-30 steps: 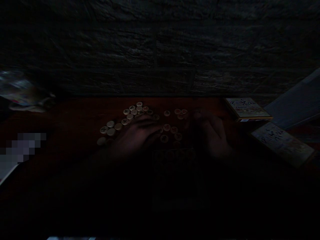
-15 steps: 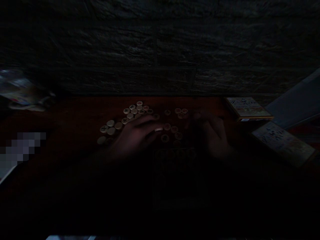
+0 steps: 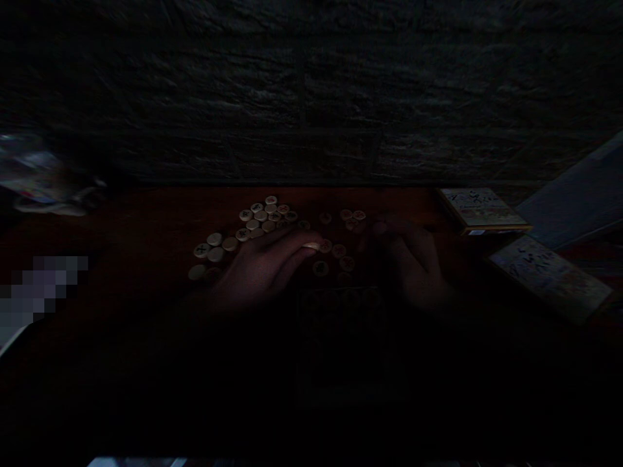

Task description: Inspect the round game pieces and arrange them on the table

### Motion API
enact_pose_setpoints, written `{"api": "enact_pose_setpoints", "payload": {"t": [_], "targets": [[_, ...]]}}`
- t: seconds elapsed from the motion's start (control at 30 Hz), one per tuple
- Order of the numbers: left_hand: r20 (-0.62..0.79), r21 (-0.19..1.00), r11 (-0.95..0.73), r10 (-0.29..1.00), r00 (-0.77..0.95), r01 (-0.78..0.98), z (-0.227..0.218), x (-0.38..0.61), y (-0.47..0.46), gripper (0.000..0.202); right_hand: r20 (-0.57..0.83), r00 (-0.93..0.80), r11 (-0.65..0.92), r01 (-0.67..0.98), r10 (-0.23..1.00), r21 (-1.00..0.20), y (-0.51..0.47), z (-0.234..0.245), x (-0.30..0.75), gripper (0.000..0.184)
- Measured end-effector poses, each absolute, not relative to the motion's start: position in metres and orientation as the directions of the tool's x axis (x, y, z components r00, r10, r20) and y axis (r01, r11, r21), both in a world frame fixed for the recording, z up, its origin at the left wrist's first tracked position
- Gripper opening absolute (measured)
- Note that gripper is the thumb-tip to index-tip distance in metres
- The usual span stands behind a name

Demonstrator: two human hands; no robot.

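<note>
Round Chinese chess pieces (image 3: 259,216) with marked or plain faces lie grouped on the dark reddish wooden table (image 3: 160,224). My left hand (image 3: 265,263) reaches over them from the left, its fingers closed on one pale Chinese chess piece (image 3: 310,246) seen edge-on. Several more pieces (image 3: 339,250) lie between my hands. My right hand (image 3: 413,256) hovers at the right with bent fingers; shadow hides its fingertips. A small cluster of pieces (image 3: 355,220) is just left of it. In front, barely visible, an open box (image 3: 341,288) has pieces in rows at its far end.
Two flat printed boxes or lids (image 3: 487,209) lie at the right, one nearer me. Behind the table rises a stone-block wall (image 3: 302,97). A clear plastic bag or wrapper (image 3: 43,175) sits at the far left, with a blurred-out pale object (image 3: 41,288) below it.
My left hand has shifted slightly right and up with the piece, its fingers lying flatter over it. My right hand has barely moved.
</note>
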State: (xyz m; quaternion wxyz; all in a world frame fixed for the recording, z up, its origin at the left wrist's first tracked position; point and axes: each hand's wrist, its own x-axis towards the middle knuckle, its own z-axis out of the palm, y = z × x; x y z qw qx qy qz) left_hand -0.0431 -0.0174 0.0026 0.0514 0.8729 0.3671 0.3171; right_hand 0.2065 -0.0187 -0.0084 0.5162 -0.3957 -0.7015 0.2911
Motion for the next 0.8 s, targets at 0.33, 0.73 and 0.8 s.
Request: {"api": "enact_pose_setpoints", "payload": {"t": [0.33,0.73,0.8], "targets": [[0.53,0.465,-0.663,0.739,0.416,0.587,0.008,-0.041,-0.021,0.025,0.522,-0.215,0.564,0.33,0.826,-0.757,-0.025,-0.008,0.206,0.028],[0.295,0.9,-0.364,0.914,0.278,0.242,0.008,-0.01,-0.008,0.037,0.4,-0.148,0.425,0.24,0.904,-0.872,-0.009,-0.015,0.202,0.031],[0.21,0.961,-0.253,0.931,0.299,0.113,0.01,-0.001,-0.004,0.028,0.381,-0.149,0.405,0.208,0.913,-0.89,-0.006,-0.016,0.201,0.032]]}}
